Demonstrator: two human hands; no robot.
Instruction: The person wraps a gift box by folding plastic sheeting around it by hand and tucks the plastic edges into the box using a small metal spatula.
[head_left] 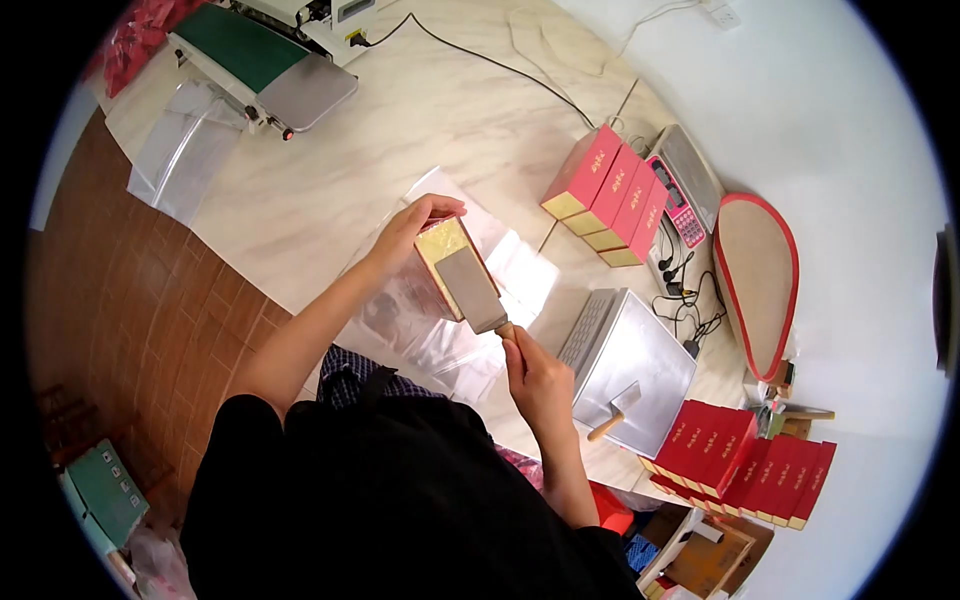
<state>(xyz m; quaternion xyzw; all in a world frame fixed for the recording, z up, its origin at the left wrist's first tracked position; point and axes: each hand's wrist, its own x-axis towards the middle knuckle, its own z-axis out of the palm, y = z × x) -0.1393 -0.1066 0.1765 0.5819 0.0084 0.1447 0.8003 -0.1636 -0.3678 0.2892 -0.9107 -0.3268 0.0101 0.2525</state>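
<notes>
My left hand (424, 222) grips the upper end of a small red-and-gold box (438, 243) and tilts it over the table. My right hand (541, 378) is closed round the wooden handle of a scraper (468, 284). The scraper's flat grey blade lies across the gold face of the box and covers part of it. Beneath both hands spread clear plastic bags (400, 325), wrinkled and shiny. A second scraper (626, 397) with a wooden handle rests on a metal scale platform (640, 365) to the right of my right hand.
Several red-and-gold boxes (610, 195) stand at the back by a pink calculator (688, 228). More red boxes (710, 440) are stacked at right. A sealing machine (250, 60) with green belt stands far left, beside plastic film (185, 150). A red-rimmed tray (758, 285) leans at the wall; cables trail nearby.
</notes>
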